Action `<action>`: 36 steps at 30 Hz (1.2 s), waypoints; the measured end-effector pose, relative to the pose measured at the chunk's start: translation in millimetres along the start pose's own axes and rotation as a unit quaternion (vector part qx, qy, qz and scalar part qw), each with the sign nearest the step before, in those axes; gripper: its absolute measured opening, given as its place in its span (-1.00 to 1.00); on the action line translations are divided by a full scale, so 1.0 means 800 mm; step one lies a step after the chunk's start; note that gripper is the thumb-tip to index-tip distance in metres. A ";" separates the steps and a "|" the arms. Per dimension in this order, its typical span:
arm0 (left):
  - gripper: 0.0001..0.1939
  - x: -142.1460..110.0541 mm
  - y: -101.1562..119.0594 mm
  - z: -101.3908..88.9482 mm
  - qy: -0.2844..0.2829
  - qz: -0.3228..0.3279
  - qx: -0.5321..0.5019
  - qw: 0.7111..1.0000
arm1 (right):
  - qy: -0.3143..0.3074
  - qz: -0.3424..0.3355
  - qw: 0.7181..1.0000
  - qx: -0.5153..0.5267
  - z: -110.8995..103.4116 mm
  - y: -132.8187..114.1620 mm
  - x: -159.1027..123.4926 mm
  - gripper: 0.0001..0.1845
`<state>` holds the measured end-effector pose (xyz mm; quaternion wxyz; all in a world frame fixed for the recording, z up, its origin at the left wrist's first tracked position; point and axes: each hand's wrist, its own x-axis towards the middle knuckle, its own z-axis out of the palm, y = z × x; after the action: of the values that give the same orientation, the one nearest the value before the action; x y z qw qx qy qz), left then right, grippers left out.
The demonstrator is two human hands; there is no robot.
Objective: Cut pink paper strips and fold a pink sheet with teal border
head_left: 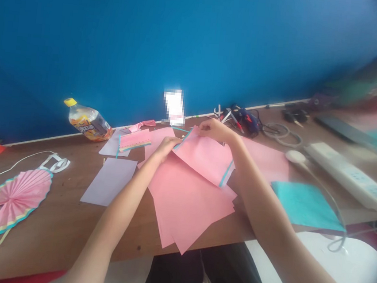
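Note:
A pink paper sheet with blue edge strips [205, 158] is lifted and tilted over a stack of pink paper [182, 203] on the table. My left hand [168, 147] grips its left corner by the blue strip, with the fingertips partly hidden. My right hand [213, 129] pinches the far edge of the same sheet, its fingers closed together. Left of the stack are a pale lilac sheet [109, 183] and a small pleated pink paper with striped edge [135, 141]. A pink folded paper fan [19, 201] with blue and yellow edging lies at the far left.
A drink bottle with yellow cap [88, 122] leans by the blue wall. Teal paper [307, 205], a white power strip [352, 173] and a white round charger with cable [295, 157] lie on the right. Cables and small tools [247, 120] sit behind; the table edge [131, 251] is in front.

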<state>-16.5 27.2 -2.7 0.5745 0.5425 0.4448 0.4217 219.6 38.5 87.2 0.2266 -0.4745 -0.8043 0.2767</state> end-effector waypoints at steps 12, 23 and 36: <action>-0.60 0.000 -0.002 0.004 -0.036 0.058 0.062 0.996 | 0.030 0.038 0.999 -0.010 0.007 -0.003 0.000 -0.78; -0.66 -0.001 -0.002 0.005 0.010 0.025 0.010 1.000 | 0.027 -0.082 0.990 0.111 0.002 -0.008 0.001 -0.67; -0.70 -0.003 0.007 0.008 0.000 -0.030 0.005 1.000 | -0.014 -0.132 0.980 0.150 0.006 -0.011 0.004 -0.65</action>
<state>-10.8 23.3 3.0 0.5838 0.5319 0.4631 0.4022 209.4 36.4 89.9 0.3185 -0.3215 -0.8122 0.3681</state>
